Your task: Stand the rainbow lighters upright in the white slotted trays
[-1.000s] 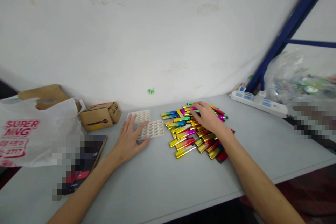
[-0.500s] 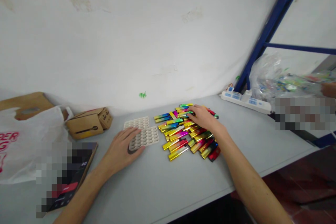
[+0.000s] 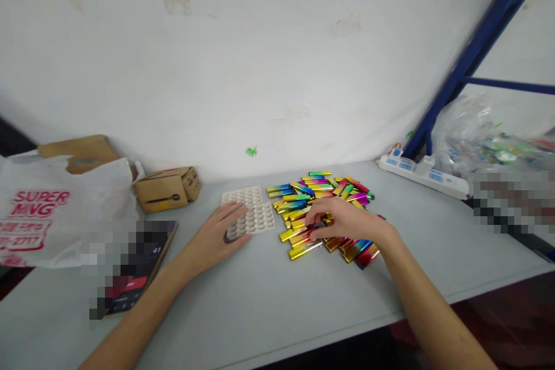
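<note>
A pile of shiny gold and rainbow-coloured lighters (image 3: 321,199) lies on the grey table (image 3: 269,300). My right hand (image 3: 342,221) rests on the near part of the pile, fingers curled down onto the lighters; whether it grips one is hidden. My left hand (image 3: 219,234) lies flat with its fingers spread, fingertips on the near edge of a beige tray with oval pockets (image 3: 255,218). A second beige tray (image 3: 243,195) sits behind it, partly under it.
A small cardboard box (image 3: 167,188) stands at the back left beside a white plastic bag with red print (image 3: 52,214). A dark booklet (image 3: 143,266) lies near my left forearm. A white power strip (image 3: 422,176), a blue frame post (image 3: 472,52) and a clear bag (image 3: 489,139) sit at the right.
My right hand has drawn back from the far side of the lighter pile to its near side. My left hand stayed on the tray. The view shifted slightly.
</note>
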Demonstrator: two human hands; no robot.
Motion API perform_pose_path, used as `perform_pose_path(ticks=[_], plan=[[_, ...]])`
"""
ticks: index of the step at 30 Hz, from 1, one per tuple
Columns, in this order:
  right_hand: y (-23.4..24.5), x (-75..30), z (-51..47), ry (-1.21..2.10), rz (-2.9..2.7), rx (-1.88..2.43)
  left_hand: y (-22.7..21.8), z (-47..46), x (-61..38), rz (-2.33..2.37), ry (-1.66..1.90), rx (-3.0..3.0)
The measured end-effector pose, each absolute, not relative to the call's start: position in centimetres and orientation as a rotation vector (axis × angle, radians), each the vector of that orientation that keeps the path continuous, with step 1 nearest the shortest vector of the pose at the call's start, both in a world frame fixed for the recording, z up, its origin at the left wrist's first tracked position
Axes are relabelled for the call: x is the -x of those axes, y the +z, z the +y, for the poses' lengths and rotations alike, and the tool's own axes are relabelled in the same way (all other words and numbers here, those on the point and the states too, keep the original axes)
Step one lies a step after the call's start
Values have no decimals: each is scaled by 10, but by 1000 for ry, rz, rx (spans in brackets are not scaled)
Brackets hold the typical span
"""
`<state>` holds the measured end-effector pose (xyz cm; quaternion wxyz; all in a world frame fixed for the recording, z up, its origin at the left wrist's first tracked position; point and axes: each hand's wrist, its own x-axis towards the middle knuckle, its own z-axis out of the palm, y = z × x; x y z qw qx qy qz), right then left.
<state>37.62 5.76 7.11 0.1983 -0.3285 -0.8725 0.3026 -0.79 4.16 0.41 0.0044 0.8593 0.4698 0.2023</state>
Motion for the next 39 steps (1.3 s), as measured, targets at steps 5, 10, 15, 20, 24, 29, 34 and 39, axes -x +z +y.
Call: perform_pose_path(ticks=[5,10,15,20,24,29,34,39], plan=[[58,-376,51,778,-2547,958,3,42,3,1438,648,-2697],[52,-372,51,552,-2665,959,3,42,-1,1425,640,-2679],[54,-367,43,384,-2750,1086,3,41,1,1415,637,-2676],[68,-370,44,544,-2632,998,3,38,2,1393,639,-2680],[85,-361,47,777,-2460,944,4,34,0,1388,642,-2698],[89,-329,59,964,-2172,864,3,28,-5,1383,660,-2720],[82,-290,78,1231,-1598,707,-3,23,-12,1385,702,-2708],[87,-260,73,1572,-1225,461,-7,20,-16,1366,756,-2718]])
